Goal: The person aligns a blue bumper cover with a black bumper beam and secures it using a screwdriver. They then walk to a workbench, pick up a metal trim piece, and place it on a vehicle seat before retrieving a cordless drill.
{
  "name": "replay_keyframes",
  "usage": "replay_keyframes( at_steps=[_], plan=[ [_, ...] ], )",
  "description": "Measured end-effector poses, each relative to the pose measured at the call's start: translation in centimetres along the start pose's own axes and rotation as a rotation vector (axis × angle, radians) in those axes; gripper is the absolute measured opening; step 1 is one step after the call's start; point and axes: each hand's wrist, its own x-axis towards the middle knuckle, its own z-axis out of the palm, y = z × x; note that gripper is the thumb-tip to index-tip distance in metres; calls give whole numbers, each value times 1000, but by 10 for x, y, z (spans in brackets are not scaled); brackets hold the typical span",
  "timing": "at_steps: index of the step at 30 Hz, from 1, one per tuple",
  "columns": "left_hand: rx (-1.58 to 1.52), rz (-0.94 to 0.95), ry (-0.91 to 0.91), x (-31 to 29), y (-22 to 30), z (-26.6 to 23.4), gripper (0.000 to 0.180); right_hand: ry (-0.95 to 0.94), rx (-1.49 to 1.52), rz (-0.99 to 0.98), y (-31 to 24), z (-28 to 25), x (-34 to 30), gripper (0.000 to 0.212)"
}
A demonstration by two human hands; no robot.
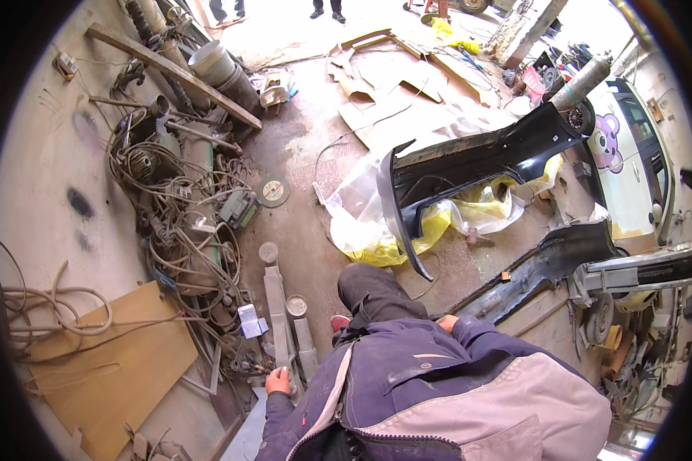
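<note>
My left hand [279, 380] hangs low at the left, its fingers curled beside the lower end of a grey metal post [277, 307]. Whatever it may hold is too small to make out. At my right side, my right hand [447, 323] shows only in part past the sleeve, and its fingers are hidden. Nearest to it is a long, dark, scuffed car body panel [507, 276] on the floor. Farther off, a large black car body panel [469, 165] with a curved edge rests on clear and yellow plastic sheeting [361, 223].
Tangled hoses [184, 253] and machinery line the left wall, beside a wooden board [115, 361]. A cutting disc [273, 191] and a small white-blue box [250, 319] lie nearby. Flattened cardboard [396, 84] spreads ahead. A white car [627, 154] stands right; two people's legs [327, 11] show far off.
</note>
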Motion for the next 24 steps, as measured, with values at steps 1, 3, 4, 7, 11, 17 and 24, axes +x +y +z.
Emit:
replay_keyframes(
  at_steps=[1,3,4,7,11,17,24],
  plan=[
    [111,91,-11,9,16,3,39,-5,-11,9,-3,4,10,52],
    [166,92,-66,22,48,8,39,14,96,71,-6,9,34,61],
    [190,176,-72,25,61,6,39,-8,32,85,-10,13,48,62],
    [280,268,-90,48,87,-8,39,-59,-17,-3,-31,18,89,62],
    [327,228,-126,100,81,-52,48,81,-42,60,-84,21,135,52],
    [672,232,-284,187,137,-106,49,512,418,113,-142,22,191,32],
    [831,433,-371,307,327,-100,49,587,818,447,-205,-2,148,28]
  ],
)
